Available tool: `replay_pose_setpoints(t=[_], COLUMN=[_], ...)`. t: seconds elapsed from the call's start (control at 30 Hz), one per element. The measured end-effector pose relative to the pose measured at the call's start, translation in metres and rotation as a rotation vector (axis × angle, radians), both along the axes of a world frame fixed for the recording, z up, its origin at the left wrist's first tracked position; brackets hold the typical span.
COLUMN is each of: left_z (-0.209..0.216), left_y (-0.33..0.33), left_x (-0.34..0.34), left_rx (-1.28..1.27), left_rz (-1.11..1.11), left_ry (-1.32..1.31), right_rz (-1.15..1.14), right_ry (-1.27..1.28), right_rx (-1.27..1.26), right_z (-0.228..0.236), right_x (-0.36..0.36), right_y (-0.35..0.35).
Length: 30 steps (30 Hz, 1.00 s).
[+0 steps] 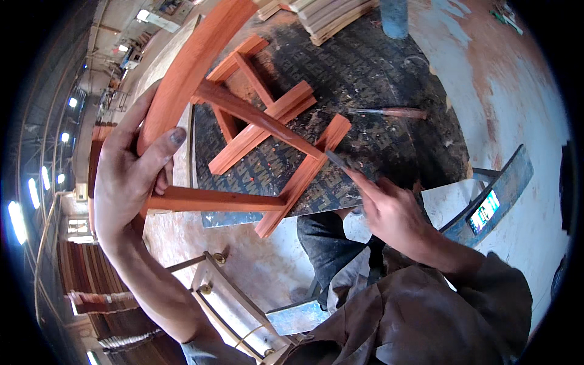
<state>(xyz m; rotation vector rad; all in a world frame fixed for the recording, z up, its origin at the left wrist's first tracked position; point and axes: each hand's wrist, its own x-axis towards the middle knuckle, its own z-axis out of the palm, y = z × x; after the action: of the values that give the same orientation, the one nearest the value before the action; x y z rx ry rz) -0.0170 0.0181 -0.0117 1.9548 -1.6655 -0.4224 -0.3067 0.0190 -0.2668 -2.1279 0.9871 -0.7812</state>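
My left hand (125,176) is wrapped round the thick curved rail of a reddish wooden frame (194,67), holding it tilted up at the left. Two slimmer bars run from that side to a grooved crosspiece (304,179) near the table's front edge. My right hand (392,210) is closed on a thin, flat, dark blade (338,160), index finger stretched along it. The blade's tip meets the crosspiece close to where the upper bar joins; its handle is hidden in my palm. Beneath, another reddish wooden assembly (255,137) lies on the dark tabletop.
On the dark table (371,143) rests a thin-bladed tool with a wooden handle (404,113). Stacked pale slats (331,21) and a bluish cylinder (394,19) stand at the far side. A lit phone (483,212) sits on a bluish plank at right. A wheeled wooden frame (222,295) is below left.
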Motion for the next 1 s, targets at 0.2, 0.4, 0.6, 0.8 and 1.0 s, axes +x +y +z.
replay_pose_setpoints(t=[0.2,0.4,0.6,0.8,1.0], left_z=[0.002,0.004,-0.002,0.002,-0.003], left_y=[0.000,0.004,0.003,0.002,0.001], left_x=[0.001,0.007,0.007,0.008,0.009], left_rx=[0.014,0.033,-0.014,0.021,0.012], left_rz=[-0.033,-0.070,-0.088,-0.098,-0.098], left_ry=[0.045,0.021,0.031,-0.008,0.003], right_rz=[0.045,0.028,0.019,-0.007,-0.017], right_ry=[-0.013,0.124,0.127,0.115,0.148], right_rx=[0.033,-0.013,-0.007,-0.011,-0.083], right_z=[-0.006,-0.007,-0.002,-0.004,-0.013], right_x=[0.019,0.059,0.036,0.038,0.067], right_y=[0.011,-0.010,0.008,0.014,-0.010])
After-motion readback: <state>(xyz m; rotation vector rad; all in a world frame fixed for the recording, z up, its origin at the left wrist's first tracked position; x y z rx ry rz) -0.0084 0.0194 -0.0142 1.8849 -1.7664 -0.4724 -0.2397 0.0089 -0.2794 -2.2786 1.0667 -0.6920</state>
